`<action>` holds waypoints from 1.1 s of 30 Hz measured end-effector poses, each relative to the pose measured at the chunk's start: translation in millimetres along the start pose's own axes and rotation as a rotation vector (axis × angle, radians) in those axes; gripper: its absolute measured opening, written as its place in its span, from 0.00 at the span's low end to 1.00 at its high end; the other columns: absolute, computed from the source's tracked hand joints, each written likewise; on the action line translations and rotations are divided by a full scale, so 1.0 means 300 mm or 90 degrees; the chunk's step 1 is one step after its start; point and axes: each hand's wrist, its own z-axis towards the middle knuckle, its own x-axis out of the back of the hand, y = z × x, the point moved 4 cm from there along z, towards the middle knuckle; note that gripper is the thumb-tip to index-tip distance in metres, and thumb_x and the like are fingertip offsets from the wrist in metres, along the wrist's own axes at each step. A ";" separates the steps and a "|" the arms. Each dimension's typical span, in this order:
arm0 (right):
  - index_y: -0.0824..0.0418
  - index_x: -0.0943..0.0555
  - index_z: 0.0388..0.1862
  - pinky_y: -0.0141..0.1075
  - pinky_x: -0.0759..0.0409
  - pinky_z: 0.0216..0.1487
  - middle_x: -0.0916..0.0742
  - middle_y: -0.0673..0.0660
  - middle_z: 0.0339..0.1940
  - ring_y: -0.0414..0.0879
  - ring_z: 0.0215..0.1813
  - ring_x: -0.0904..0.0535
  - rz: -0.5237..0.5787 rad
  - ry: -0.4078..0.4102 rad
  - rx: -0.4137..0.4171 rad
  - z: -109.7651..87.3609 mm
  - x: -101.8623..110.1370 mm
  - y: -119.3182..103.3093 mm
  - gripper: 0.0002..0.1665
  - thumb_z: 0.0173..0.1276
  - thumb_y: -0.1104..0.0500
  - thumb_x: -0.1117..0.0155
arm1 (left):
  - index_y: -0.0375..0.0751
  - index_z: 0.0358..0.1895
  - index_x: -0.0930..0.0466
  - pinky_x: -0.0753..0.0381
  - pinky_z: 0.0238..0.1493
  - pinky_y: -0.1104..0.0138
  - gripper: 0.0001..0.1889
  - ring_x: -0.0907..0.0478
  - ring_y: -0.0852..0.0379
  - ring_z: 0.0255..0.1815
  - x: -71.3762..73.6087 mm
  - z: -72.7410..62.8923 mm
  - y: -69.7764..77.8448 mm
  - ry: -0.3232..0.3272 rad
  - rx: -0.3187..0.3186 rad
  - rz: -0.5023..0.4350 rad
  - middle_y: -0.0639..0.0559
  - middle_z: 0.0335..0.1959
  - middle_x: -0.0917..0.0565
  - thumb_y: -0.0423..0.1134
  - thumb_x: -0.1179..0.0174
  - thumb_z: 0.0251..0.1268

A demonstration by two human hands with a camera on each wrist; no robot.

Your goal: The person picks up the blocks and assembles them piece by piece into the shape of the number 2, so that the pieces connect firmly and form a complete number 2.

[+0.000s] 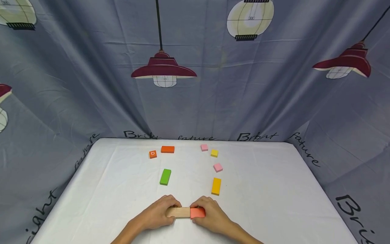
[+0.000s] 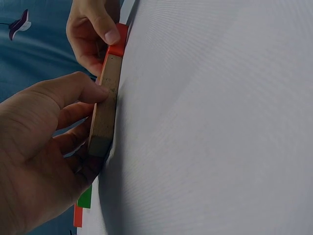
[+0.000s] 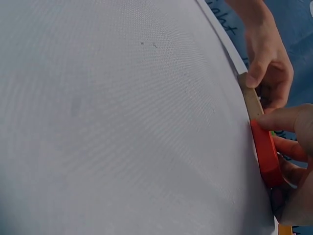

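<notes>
My left hand (image 1: 160,212) grips a plain wooden block (image 1: 182,212) between thumb and fingers, near the front of the white table. From the other side, my right hand (image 1: 212,215) pinches a red-orange block (image 1: 197,212). The two blocks meet end to end in one line, left to right. In the left wrist view the wooden block (image 2: 103,117) runs up to the red-orange block (image 2: 119,40). The right wrist view shows the thumb lying by the joint, over the red-orange block (image 3: 266,154); part of that block is hidden by the fingers.
Beyond the hands lie a green block (image 1: 165,177) on the left and a yellow-orange block (image 1: 216,186) on the right. Farther back are two orange blocks (image 1: 167,149), two pink blocks (image 1: 218,167) and a small yellow block (image 1: 214,153). A grey curtain (image 1: 207,101) hangs behind the table (image 1: 274,189).
</notes>
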 end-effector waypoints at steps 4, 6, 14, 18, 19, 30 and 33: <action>0.49 0.14 0.45 0.35 0.30 0.46 0.20 0.35 0.40 0.34 0.43 0.29 0.005 0.000 -0.008 0.005 -0.003 -0.004 0.18 0.55 0.59 0.22 | 0.54 0.48 0.19 0.25 0.48 0.68 0.16 0.29 0.68 0.45 0.002 -0.001 0.000 0.000 0.000 0.004 0.70 0.43 0.24 0.33 0.35 0.56; 0.49 0.14 0.45 0.35 0.30 0.45 0.21 0.35 0.40 0.34 0.43 0.29 0.007 0.001 -0.008 0.006 -0.002 -0.005 0.18 0.55 0.59 0.22 | 0.54 0.48 0.19 0.25 0.48 0.68 0.16 0.30 0.68 0.45 0.004 0.001 0.001 -0.001 -0.001 0.007 0.70 0.43 0.24 0.34 0.34 0.57; 0.48 0.14 0.46 0.34 0.31 0.44 0.20 0.35 0.40 0.34 0.43 0.29 0.003 0.006 0.000 0.013 -0.001 -0.006 0.18 0.55 0.59 0.23 | 0.54 0.49 0.19 0.25 0.48 0.67 0.17 0.29 0.67 0.45 0.011 0.004 0.008 -0.003 -0.002 -0.001 0.69 0.44 0.24 0.34 0.34 0.57; 0.48 0.14 0.46 0.34 0.33 0.43 0.20 0.35 0.40 0.34 0.42 0.30 0.003 0.003 0.003 0.011 -0.004 -0.004 0.18 0.55 0.60 0.24 | 0.53 0.50 0.19 0.26 0.47 0.68 0.16 0.30 0.67 0.44 0.011 0.003 0.013 -0.010 -0.001 -0.005 0.68 0.45 0.23 0.35 0.33 0.58; 0.48 0.14 0.46 0.34 0.33 0.43 0.20 0.35 0.40 0.34 0.42 0.30 0.002 0.003 0.005 0.011 -0.005 -0.004 0.19 0.55 0.60 0.24 | 0.52 0.51 0.19 0.26 0.47 0.69 0.16 0.29 0.68 0.45 0.012 0.002 0.013 -0.012 -0.002 -0.005 0.68 0.45 0.23 0.36 0.32 0.59; 0.46 0.14 0.45 0.33 0.35 0.42 0.21 0.35 0.40 0.35 0.43 0.30 -0.019 0.010 0.008 0.019 -0.013 -0.005 0.18 0.55 0.55 0.21 | 0.40 0.63 0.25 0.24 0.58 0.51 0.26 0.25 0.49 0.57 0.189 0.053 -0.043 0.172 0.020 0.015 0.51 0.57 0.22 0.35 0.31 0.62; 0.46 0.14 0.44 0.33 0.34 0.42 0.21 0.35 0.40 0.35 0.43 0.30 -0.017 0.012 0.007 0.020 -0.013 -0.005 0.18 0.54 0.55 0.20 | 0.38 0.67 0.28 0.27 0.62 0.48 0.32 0.28 0.45 0.63 0.241 0.080 -0.084 0.198 0.044 0.011 0.47 0.63 0.26 0.33 0.29 0.58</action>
